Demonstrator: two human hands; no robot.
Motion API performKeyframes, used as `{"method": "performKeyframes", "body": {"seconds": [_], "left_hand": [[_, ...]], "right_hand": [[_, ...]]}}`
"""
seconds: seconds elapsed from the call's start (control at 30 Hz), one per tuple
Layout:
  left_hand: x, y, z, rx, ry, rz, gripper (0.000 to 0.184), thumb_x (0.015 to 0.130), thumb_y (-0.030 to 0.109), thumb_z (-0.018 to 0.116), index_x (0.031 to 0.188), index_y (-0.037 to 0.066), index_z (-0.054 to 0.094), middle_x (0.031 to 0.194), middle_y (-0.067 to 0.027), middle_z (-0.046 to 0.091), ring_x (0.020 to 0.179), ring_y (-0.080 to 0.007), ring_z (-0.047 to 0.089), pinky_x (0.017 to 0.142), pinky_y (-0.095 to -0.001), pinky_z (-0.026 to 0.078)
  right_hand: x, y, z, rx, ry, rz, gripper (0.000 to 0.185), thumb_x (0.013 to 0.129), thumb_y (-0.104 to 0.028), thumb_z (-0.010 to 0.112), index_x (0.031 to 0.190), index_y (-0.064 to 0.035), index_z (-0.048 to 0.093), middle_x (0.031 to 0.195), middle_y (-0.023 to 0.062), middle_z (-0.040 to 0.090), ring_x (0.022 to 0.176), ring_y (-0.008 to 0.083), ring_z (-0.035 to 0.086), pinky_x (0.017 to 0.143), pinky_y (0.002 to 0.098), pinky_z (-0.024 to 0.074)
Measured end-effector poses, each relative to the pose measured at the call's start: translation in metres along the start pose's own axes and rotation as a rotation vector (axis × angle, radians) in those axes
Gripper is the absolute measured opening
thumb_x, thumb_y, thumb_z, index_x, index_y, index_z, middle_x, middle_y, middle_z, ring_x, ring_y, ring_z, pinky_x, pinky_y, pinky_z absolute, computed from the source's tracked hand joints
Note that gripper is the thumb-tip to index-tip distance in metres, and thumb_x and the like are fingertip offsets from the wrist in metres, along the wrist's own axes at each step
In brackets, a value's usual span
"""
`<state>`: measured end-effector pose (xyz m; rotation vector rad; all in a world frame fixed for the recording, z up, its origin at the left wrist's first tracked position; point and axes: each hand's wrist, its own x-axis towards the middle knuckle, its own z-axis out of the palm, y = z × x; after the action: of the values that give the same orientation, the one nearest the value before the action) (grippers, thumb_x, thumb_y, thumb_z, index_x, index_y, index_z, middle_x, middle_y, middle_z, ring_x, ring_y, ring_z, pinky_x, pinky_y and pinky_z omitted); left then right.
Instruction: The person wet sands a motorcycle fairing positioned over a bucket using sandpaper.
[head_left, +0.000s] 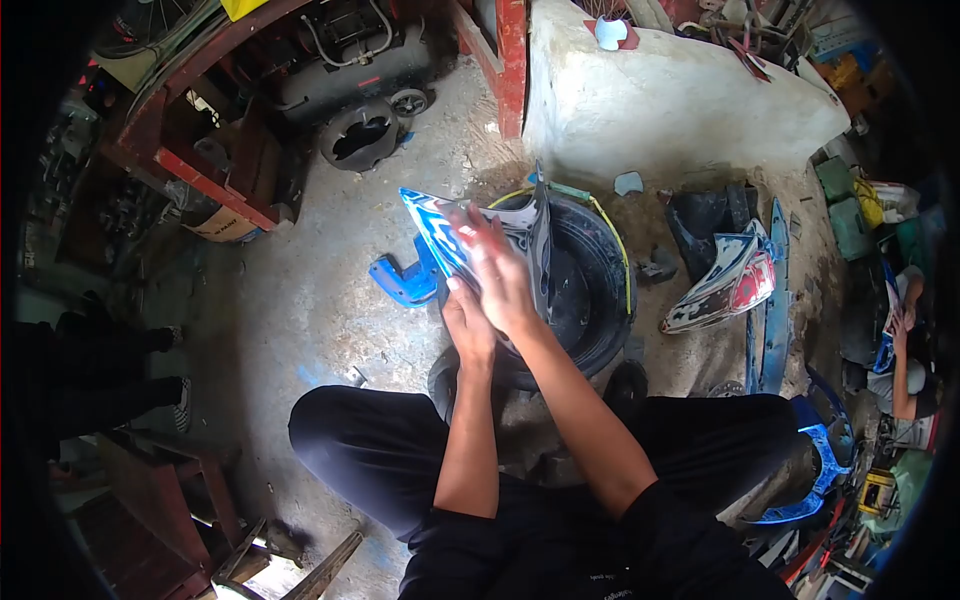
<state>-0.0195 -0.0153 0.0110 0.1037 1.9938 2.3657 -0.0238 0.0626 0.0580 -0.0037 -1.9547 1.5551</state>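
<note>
A blue, white and dark motorcycle fairing panel [425, 220] is held up at a tilt over the left side of a round black basin [612, 335]. My left hand [468, 322] grips the panel's lower edge, thumb pointing up. Across the panel's face lies my right hand [503, 285], its fingers smeared by motion. A reddish patch shows by those fingertips; I cannot make out whether it is a held thing or part of the panel. Just left of the panel, a blue curved plastic piece [405, 282] rests on the concrete floor.
To the right lie a white-red fairing panel [718, 288], a long blue strip [772, 335] and a blue curved frame [825, 465]. A low white wall [680, 105] stands ahead. A worn tyre [345, 155] is at upper left. Another person's hand [905, 318] holds a panel far right.
</note>
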Motion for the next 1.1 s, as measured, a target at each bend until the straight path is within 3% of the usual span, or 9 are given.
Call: {"method": "performKeyframes", "body": {"seconds": [0.03, 0.13, 0.3, 0.4, 0.5, 0.7, 0.9, 1.0, 1.1], "left_hand": [[-0.002, 0.008, 0.002, 0.006, -0.004, -0.02, 0.066, 0.114, 0.049, 0.024, 0.126, -0.004, 0.063, 0.111, -0.0105, 0.069, 0.102, -0.0161, 0.061, 0.092, -0.0343, 0.05], [-0.003, 0.012, 0.001, 0.02, 0.0, 0.057, 0.066, 0.114, 0.048, 0.025, 0.127, -0.004, 0.063, 0.11, -0.0102, 0.069, 0.102, -0.015, 0.061, 0.092, -0.033, 0.05], [-0.003, 0.008, 0.0, 0.007, -0.019, 0.049, 0.062, 0.114, 0.046, 0.031, 0.121, -0.006, 0.065, 0.11, -0.0092, 0.071, 0.1, -0.0125, 0.061, 0.091, -0.031, 0.049], [-0.005, 0.014, 0.008, -0.04, 0.063, 0.047, 0.055, 0.114, 0.044, 0.034, 0.096, 0.0, 0.062, 0.089, -0.0005, 0.061, 0.083, -0.0079, 0.051, 0.074, -0.027, 0.044], [-0.005, 0.018, 0.009, 0.008, 0.097, 0.078, 0.052, 0.114, 0.043, 0.036, 0.081, 0.006, 0.051, 0.077, 0.0054, 0.048, 0.074, -0.0051, 0.039, 0.064, -0.0253, 0.034], [-0.003, 0.014, 0.009, 0.065, 0.111, 0.087, 0.051, 0.114, 0.041, 0.038, 0.074, 0.01, 0.041, 0.072, 0.0086, 0.038, 0.07, -0.0038, 0.032, 0.06, -0.0257, 0.027], [0.003, 0.007, 0.003, 0.075, 0.118, 0.05, 0.05, 0.114, 0.041, 0.041, 0.077, 0.008, 0.05, 0.075, 0.0072, 0.043, 0.073, -0.0047, 0.035, 0.063, -0.025, 0.032], [0.001, 0.0, 0.001, 0.066, 0.081, 0.007, 0.048, 0.113, 0.04, 0.044, 0.08, 0.007, 0.054, 0.078, 0.0066, 0.046, 0.075, -0.0051, 0.037, 0.066, -0.0243, 0.033], [0.0, -0.012, -0.003, 0.039, 0.033, -0.026, 0.045, 0.112, 0.04, 0.047, 0.087, 0.005, 0.061, 0.084, 0.0059, 0.052, 0.081, -0.0054, 0.042, 0.073, -0.0235, 0.037]], "right_hand": [[0.002, 0.001, -0.001, -0.319, -0.126, -0.192, 0.039, 0.103, -0.025, 0.055, 0.138, -0.0075, 0.063, 0.152, 0.0169, 0.054, 0.147, 0.0337, 0.043, 0.121, 0.0489, 0.0283], [-0.014, 0.009, -0.004, -0.435, -0.161, -0.232, 0.044, 0.101, -0.023, 0.056, 0.142, -0.0106, 0.061, 0.16, 0.0179, 0.044, 0.154, 0.0407, 0.029, 0.124, 0.0582, 0.0151], [-0.056, 0.039, -0.014, -0.53, -0.023, -0.112, 0.045, 0.11, -0.022, 0.039, 0.15, -0.0055, 0.052, 0.163, 0.0221, 0.036, 0.155, 0.0429, 0.024, 0.125, 0.0553, 0.014], [-0.065, 0.049, -0.008, -0.349, 0.283, 0.137, 0.049, 0.112, -0.029, 0.036, 0.155, -0.008, 0.044, 0.168, 0.0192, 0.028, 0.156, 0.0393, 0.024, 0.124, 0.0523, 0.0197], [-0.063, 0.071, -0.015, -0.023, 0.556, 0.646, 0.06, 0.112, -0.039, 0.036, 0.15, 0.006, 0.046, 0.152, 0.0303, 0.048, 0.137, 0.0415, 0.053, 0.116, 0.0449, 0.0376], [-0.107, 0.231, -0.044, 0.261, 0.862, 1.445, 0.059, 0.103, -0.041, 0.047, 0.135, 0.0055, 0.062, 0.131, 0.0248, 0.067, 0.129, 0.0323, 0.061, 0.109, 0.0443, 0.0451], [-0.126, 0.285, -0.065, 0.54, 1.223, 1.443, 0.059, 0.098, -0.041, 0.047, 0.135, 0.0024, 0.063, 0.126, 0.0218, 0.069, 0.106, 0.0326, 0.071, 0.096, 0.0443, 0.0545], [-0.08, 0.184, -0.056, 0.655, 1.332, 1.268, 0.052, 0.098, -0.032, 0.048, 0.127, 0.0076, 0.065, 0.119, 0.0187, 0.07, 0.099, 0.031, 0.071, 0.088, 0.0461, 0.0572], [-0.078, 0.148, -0.039, 0.104, 0.956, 1.061, 0.06, 0.1, -0.043, 0.05, 0.118, 0.0113, 0.069, 0.111, 0.0238, 0.074, 0.098, 0.0365, 0.072, 0.088, 0.0459, 0.0537]]}}
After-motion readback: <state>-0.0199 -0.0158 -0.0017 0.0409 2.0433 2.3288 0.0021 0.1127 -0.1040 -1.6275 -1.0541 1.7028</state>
